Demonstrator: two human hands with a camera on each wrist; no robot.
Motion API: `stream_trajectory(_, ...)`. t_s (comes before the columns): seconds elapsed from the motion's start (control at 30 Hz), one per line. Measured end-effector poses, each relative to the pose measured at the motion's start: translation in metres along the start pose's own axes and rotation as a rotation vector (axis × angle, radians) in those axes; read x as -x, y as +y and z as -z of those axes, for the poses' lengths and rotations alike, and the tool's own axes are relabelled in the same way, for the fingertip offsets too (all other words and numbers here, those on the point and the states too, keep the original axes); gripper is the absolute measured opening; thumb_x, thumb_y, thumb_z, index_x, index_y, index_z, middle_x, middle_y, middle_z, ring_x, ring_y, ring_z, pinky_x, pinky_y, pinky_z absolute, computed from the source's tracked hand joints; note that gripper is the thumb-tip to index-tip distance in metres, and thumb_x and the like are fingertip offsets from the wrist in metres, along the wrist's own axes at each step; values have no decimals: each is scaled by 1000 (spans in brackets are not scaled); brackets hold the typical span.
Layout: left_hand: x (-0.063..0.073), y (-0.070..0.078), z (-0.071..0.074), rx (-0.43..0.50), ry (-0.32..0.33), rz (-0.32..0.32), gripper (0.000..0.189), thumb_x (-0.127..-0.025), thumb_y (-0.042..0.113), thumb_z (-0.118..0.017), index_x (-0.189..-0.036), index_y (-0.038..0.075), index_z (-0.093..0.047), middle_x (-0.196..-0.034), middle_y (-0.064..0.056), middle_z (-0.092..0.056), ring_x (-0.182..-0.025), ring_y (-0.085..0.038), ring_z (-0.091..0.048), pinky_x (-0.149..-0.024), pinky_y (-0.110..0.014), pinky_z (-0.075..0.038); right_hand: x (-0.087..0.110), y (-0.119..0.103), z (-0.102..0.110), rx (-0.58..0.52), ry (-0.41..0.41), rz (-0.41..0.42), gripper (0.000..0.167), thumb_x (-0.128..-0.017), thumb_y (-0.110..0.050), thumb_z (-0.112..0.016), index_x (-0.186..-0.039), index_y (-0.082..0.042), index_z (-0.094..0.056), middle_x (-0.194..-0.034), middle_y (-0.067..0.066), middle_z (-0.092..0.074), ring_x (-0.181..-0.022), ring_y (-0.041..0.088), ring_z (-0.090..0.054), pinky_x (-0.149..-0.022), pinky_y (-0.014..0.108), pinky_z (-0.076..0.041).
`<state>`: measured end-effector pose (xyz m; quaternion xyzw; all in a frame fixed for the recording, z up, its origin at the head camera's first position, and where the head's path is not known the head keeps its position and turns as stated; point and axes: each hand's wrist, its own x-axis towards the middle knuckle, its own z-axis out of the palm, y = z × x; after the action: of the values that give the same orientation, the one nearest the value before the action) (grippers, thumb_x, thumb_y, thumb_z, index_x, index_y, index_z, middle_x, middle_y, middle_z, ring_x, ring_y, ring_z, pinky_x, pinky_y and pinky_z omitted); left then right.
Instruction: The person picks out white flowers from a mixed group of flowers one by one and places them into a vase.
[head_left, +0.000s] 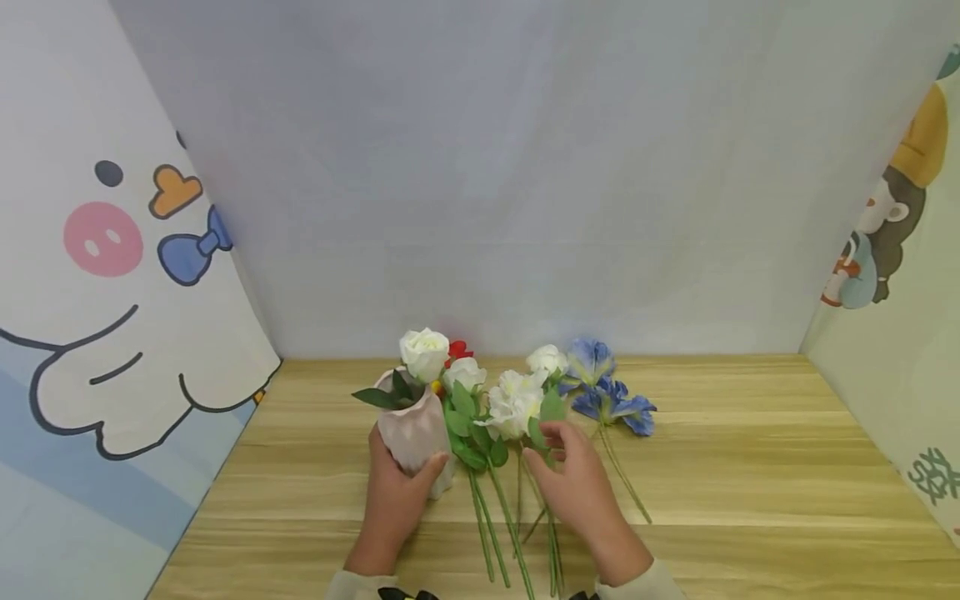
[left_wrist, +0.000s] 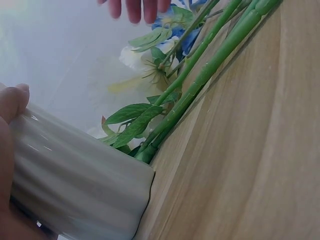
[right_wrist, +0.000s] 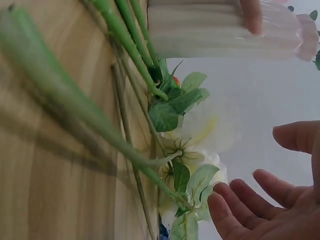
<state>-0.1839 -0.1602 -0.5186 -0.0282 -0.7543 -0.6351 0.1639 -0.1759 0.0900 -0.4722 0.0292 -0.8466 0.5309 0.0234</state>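
My left hand (head_left: 396,504) grips a pale pink, wavy-sided vase (head_left: 417,437), thumb across its near side. A white rose (head_left: 424,356) with dark green leaves stands in the vase's mouth. In the left wrist view the base of the vase (left_wrist: 95,175) meets the wood tabletop. My right hand (head_left: 581,483) is over the loose stems, fingers spread and relaxed, close to a green leaf (head_left: 552,405). A large white flower (head_left: 515,404) lies just beyond it. The right wrist view shows nothing between the thumb and fingers of this hand (right_wrist: 270,200).
More cut flowers lie on the wooden table (head_left: 735,467): a white rose (head_left: 465,375) beside the vase, another white rose (head_left: 547,360) farther right, blue flowers (head_left: 613,402), and a red bloom (head_left: 458,350) partly hidden behind. Green stems (head_left: 491,525) point toward me. A grey backdrop (head_left: 525,183) rises behind.
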Motion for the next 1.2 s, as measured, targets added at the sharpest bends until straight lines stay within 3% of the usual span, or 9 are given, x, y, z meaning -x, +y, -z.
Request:
stream_trajectory(0.13, 0, 0, 1, 7, -6, 0, 95, -87, 14, -85, -157, 18, -22, -139, -14, -47, -118, -29, -53, -99, -50, -43, -2, 5, 0, 40, -9, 10, 45, -99, -21, -72, -136, -2, -58, -131, 14, -60, -119, 34, -59, -101, 51, -49)
stream_trajectory(0.3, -1, 0, 2, -1, -15, 7, 96, -87, 14, -85, -158, 17, -20, -140, -15, -46, -119, -29, -53, -99, -50, -43, -4, 12, 0, 94, -60, -22, 45, -96, -14, -75, -136, 1, -59, -128, 15, -63, -108, 30, -64, -85, 44, -57)
stream_trajectory(0.47, -1, 4, 3, -3, -11, 18, 94, -87, 14, -84, -157, 16, -21, -139, -15, -46, -118, -30, -52, -99, -51, -42, -7, 17, -3, 143, -112, -33, 45, -95, -12, -76, -136, 1, -60, -127, 15, -65, -100, 25, -65, -75, 39, -57)
stream_trajectory(0.8, -2, 7, 2, -8, 11, 21, 94, -85, 10, -84, -156, 11, -23, -137, -17, -48, -119, -31, -52, -101, -52, -41, -9, 16, -6, 159, -130, 9, 41, -93, -2, -74, -131, 3, -62, -124, 17, -67, -102, 29, -67, -78, 39, -58)
stream_trajectory(1.2, 1, 5, 3, -15, -26, 49, 93, -88, 16, -84, -156, 18, -21, -136, -15, -47, -118, -30, -53, -100, -51, -42, -7, 20, -9, 182, -140, 0, 36, -90, 9, -68, -126, 4, -63, -111, 11, -70, -100, 31, -67, -82, 44, -57)
